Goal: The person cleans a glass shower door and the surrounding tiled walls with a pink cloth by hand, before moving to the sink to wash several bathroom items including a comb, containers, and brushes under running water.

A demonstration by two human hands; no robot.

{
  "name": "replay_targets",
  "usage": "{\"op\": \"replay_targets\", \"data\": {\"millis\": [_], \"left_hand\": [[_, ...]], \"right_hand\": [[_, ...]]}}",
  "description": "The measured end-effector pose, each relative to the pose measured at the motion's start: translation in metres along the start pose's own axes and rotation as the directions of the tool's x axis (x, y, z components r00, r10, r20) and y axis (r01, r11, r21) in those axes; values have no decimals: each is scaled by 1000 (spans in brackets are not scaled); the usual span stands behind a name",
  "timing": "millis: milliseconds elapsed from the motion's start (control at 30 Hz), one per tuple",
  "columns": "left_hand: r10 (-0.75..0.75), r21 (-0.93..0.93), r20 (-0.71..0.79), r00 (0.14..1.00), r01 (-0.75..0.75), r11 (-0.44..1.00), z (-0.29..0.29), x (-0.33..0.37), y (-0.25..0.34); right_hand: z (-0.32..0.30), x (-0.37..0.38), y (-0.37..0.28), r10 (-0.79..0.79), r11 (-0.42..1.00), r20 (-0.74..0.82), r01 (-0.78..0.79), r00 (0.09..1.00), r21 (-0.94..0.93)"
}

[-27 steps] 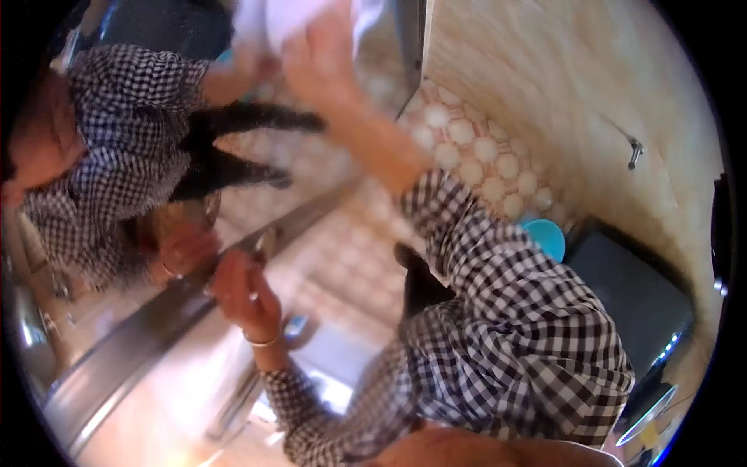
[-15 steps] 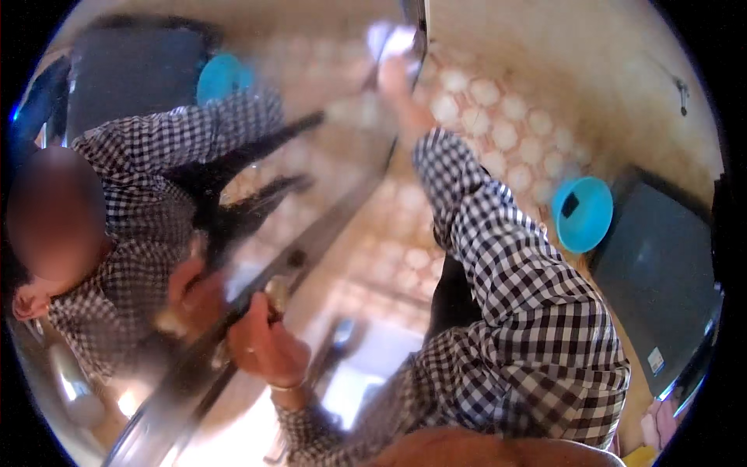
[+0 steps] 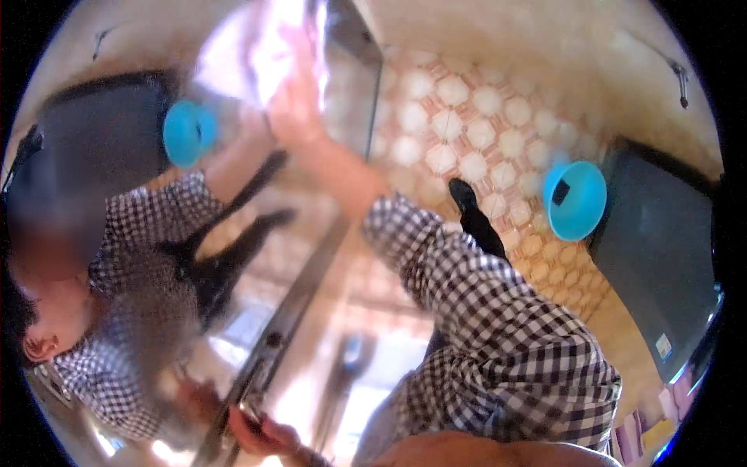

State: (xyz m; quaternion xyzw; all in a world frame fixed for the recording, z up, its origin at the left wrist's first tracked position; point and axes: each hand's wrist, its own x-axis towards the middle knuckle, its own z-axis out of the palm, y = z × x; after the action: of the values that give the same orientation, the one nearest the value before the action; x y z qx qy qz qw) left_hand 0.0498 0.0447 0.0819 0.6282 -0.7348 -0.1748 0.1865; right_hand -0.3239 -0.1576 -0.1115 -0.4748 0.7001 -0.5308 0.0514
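Note:
My right hand [image 3: 299, 105] is stretched up and forward, its palm and fingers on a white cloth [image 3: 233, 62] against a tall mirror panel [image 3: 264, 257]. Motion blurs both the hand and the cloth. Low in the picture, my left hand [image 3: 261, 432] has its fingers curled at the dark metal edge [image 3: 292, 327] of the mirror panel, beside a small latch or handle fitting. What exactly those fingers grip is partly hidden. The mirror reflects my checked shirt and arms.
A teal basin [image 3: 576, 201] with a dark patch inside stands on the patterned tile floor [image 3: 475, 124], beside a large dark grey boxy appliance [image 3: 657, 265]. My black shoe [image 3: 462, 193] is on the tiles. A metal fixture [image 3: 682, 84] is on the far right wall. Pink and yellow items lie lower right.
My right hand and the cloth have swung left and up across the mirror. The left hand sits lower in the picture, still at the edge. The whole view has shifted.

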Motion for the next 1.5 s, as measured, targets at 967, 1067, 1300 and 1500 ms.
{"op": "replay_targets", "data": {"millis": [967,1067,1300,1500], "left_hand": [[141,50,344,928,-168,984,6,63,99],[160,66,360,919,-197,978,6,70,112],[216,150,378,900,-290,945,-3,107,108],[202,182,375,905,-285,941,-26,112,52]], "right_hand": [[-317,252,214,369,800,616,100,696,-592],[-332,271,231,637,-72,729,961,251,-268],[-229,339,148,337,326,787,720,517,-612],[-199,283,107,368,508,844,676,389,-533]]}}
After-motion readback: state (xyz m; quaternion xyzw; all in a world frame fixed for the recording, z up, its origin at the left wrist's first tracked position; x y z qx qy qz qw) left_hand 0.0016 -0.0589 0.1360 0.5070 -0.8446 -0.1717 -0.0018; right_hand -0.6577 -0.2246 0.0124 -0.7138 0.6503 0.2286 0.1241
